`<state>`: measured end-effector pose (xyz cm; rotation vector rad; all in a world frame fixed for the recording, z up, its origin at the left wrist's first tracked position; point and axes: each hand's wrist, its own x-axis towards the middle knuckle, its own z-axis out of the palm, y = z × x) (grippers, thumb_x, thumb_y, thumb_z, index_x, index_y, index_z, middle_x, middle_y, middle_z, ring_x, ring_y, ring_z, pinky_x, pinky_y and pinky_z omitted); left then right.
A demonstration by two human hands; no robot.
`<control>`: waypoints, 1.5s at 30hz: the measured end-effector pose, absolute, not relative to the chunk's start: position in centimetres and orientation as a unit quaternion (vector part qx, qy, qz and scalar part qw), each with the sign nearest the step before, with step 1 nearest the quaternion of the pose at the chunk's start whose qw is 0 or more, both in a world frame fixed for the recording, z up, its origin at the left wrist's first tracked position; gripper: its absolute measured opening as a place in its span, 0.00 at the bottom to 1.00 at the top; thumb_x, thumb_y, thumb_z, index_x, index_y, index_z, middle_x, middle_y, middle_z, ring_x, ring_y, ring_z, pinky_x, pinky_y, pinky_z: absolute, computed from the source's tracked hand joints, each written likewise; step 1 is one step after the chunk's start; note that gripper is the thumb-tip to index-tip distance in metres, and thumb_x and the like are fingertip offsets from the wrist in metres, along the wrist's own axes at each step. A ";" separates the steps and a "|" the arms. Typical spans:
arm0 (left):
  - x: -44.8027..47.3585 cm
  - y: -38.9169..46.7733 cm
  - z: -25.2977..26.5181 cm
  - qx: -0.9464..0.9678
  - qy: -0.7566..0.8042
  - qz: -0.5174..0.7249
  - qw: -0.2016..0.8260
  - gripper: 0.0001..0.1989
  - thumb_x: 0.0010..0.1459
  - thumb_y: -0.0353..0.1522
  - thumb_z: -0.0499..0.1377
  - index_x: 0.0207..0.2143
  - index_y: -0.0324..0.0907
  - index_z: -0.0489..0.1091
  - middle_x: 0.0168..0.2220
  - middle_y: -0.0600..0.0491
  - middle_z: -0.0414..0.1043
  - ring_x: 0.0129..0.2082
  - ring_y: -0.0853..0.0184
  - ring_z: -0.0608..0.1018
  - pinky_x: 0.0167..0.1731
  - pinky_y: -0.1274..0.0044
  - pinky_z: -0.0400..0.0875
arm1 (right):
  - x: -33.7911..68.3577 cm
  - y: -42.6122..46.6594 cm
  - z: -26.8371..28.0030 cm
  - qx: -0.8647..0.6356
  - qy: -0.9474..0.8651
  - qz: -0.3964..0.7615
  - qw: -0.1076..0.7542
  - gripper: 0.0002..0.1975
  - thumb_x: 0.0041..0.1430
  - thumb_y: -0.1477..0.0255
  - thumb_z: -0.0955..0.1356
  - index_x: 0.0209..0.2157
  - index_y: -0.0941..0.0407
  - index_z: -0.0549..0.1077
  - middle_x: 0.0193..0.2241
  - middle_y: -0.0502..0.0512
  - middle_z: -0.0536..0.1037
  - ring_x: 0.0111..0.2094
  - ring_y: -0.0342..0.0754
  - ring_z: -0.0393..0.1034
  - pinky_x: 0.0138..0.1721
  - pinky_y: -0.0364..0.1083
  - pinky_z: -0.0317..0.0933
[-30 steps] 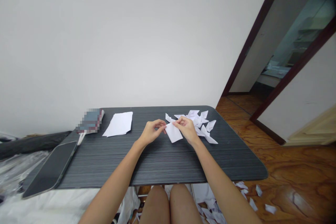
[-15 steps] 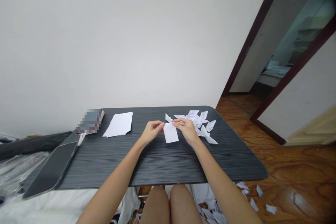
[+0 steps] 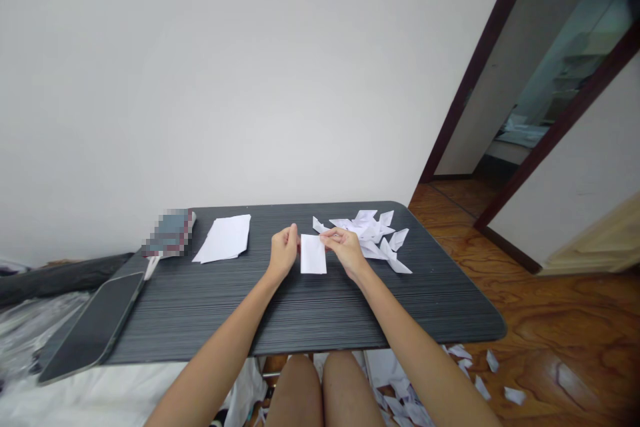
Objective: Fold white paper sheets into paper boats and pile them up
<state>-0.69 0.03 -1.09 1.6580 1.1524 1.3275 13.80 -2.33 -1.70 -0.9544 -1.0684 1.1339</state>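
Observation:
A small white folded piece of paper [image 3: 313, 255] is held upright above the table, between my two hands. My right hand [image 3: 345, 247] pinches its upper right corner between thumb and fingers. At the left edge, my left hand [image 3: 284, 251] is closed with the thumb pointing up, its curled fingertips at the paper's side and partly hidden. Just beyond my right hand lies a pile of folded white paper pieces [image 3: 367, 230], with one small folded piece [image 3: 318, 225] at its left end.
A stack of white sheets [image 3: 225, 238] lies left on the dark table [image 3: 200, 320]. Further left are a blurred-out packet [image 3: 170, 233] and a dark flat tablet-like panel [image 3: 93, 330] at the table's edge. Paper scraps [image 3: 493, 361] litter the wooden floor at right. A wall stands behind.
The folded paper has shifted slightly left and now stands straighter. My left hand has turned thumb-up, moving from the paper's top corner to its left side. My right hand keeps its pinch.

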 end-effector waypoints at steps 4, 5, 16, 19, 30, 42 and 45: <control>-1.0 0.4 -1.2 0.640 0.396 0.437 0.493 0.24 0.53 0.46 0.42 0.15 0.38 0.58 0.13 0.55 0.62 0.13 0.73 0.65 0.14 0.81 0.57 | 14.1 -2.1 -2.0 -0.417 -0.446 0.474 0.634 0.10 0.37 0.67 0.70 0.22 0.58 0.70 0.17 0.51 0.74 0.20 0.44 0.67 0.26 0.45 0.62; -1.0 0.5 -1.3 0.656 0.386 0.421 0.493 0.24 0.52 0.46 0.45 0.16 0.37 0.59 0.14 0.55 0.62 0.14 0.73 0.66 0.14 0.81 0.57 | 14.1 -2.1 -2.1 -0.415 -0.446 0.473 0.637 0.10 0.37 0.67 0.70 0.22 0.58 0.70 0.18 0.51 0.74 0.20 0.44 0.67 0.26 0.45 0.62; -0.6 -0.4 -1.0 0.696 0.316 0.321 0.559 0.18 0.50 0.41 0.53 0.25 0.33 0.66 0.16 0.51 0.70 0.15 0.70 0.71 0.15 0.81 0.61 | 14.4 -1.8 -2.3 -0.437 -0.437 0.424 0.662 0.09 0.39 0.67 0.69 0.23 0.59 0.70 0.17 0.51 0.74 0.20 0.44 0.67 0.24 0.43 0.61; -0.6 -0.3 -1.1 0.695 0.307 0.336 0.557 0.15 0.48 0.38 0.56 0.24 0.33 0.65 0.17 0.50 0.71 0.15 0.72 0.70 0.16 0.82 0.62 | 14.5 -1.6 -2.4 -0.442 -0.434 0.412 0.669 0.09 0.39 0.68 0.69 0.23 0.59 0.70 0.17 0.50 0.74 0.20 0.43 0.67 0.24 0.42 0.61; -1.3 0.0 -1.8 0.680 0.316 0.269 0.604 0.14 0.46 0.38 0.58 0.20 0.35 0.61 0.14 0.53 0.68 0.10 0.74 0.68 0.10 0.85 0.55 | 15.0 -1.2 -2.8 -0.461 -0.410 0.375 0.692 0.09 0.39 0.68 0.69 0.23 0.60 0.70 0.18 0.52 0.74 0.19 0.44 0.67 0.23 0.42 0.61; -1.0 0.4 -1.4 0.665 0.366 0.430 0.489 0.13 0.46 0.36 0.57 0.25 0.32 0.67 0.16 0.52 0.69 0.15 0.72 0.70 0.17 0.81 0.65 | 14.4 -1.7 -2.6 -0.469 -0.547 0.309 0.620 0.14 0.47 0.70 0.64 0.37 0.60 0.71 0.35 0.59 0.75 0.35 0.49 0.71 0.36 0.47 0.65; -1.1 0.5 -1.7 0.654 0.380 0.452 0.473 0.12 0.46 0.36 0.57 0.25 0.33 0.67 0.16 0.53 0.68 0.15 0.72 0.70 0.17 0.80 0.66 | 14.3 -2.0 -2.7 -0.475 -0.610 0.232 0.591 0.18 0.50 0.71 0.63 0.45 0.58 0.67 0.41 0.59 0.72 0.38 0.49 0.69 0.41 0.48 0.63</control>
